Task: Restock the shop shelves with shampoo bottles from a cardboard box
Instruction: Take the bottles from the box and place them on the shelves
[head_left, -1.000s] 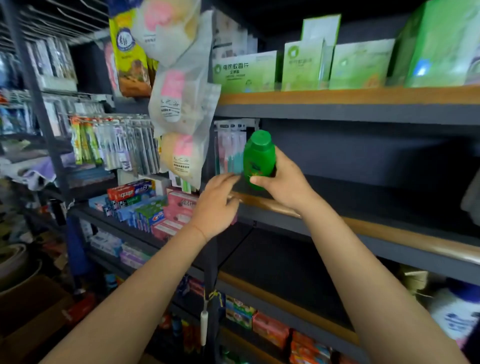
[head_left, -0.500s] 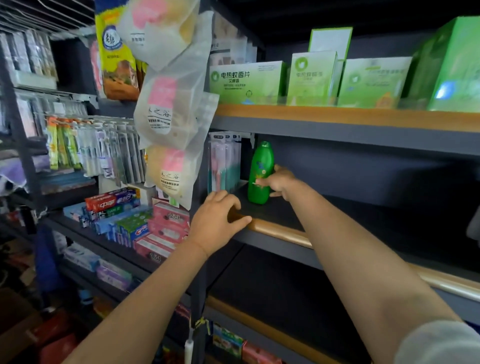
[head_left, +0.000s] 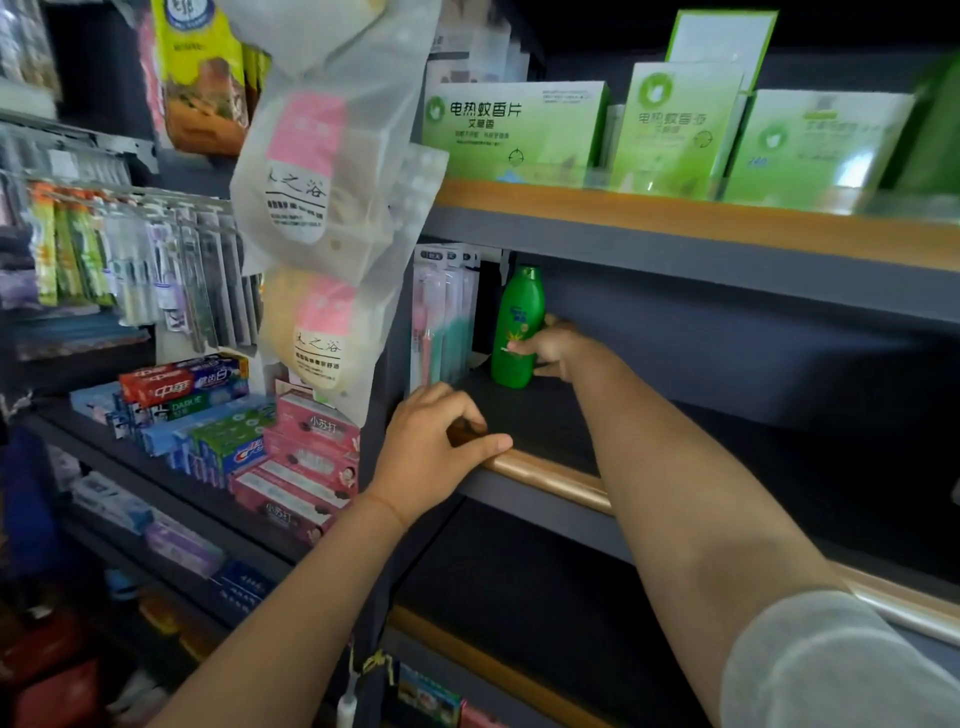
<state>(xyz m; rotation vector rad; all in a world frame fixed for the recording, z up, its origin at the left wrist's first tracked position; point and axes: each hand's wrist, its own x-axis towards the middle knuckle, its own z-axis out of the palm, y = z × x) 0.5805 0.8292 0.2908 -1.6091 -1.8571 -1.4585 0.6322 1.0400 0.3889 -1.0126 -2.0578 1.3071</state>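
Observation:
A green shampoo bottle (head_left: 517, 322) stands upright at the back left of the dark middle shelf (head_left: 545, 421). My right hand (head_left: 553, 345) reaches deep into the shelf and grips the bottle's lower half, thumb on its front. At the front of that shelf, my left hand (head_left: 434, 441) curls its fingers over the wooden front rail (head_left: 550, 475). The cardboard box is out of view.
Toothbrush packs (head_left: 444, 317) hang just left of the bottle. Green boxes (head_left: 514, 132) line the shelf above. Bagged sponges (head_left: 322, 208) hang at the left post, with toothpaste boxes (head_left: 228, 415) on the neighbouring rack. The lower shelf (head_left: 519, 592) is dark.
My right hand carried the bottle from the shelf's front edge to the back and set it upright. My left hand settled onto the front rail.

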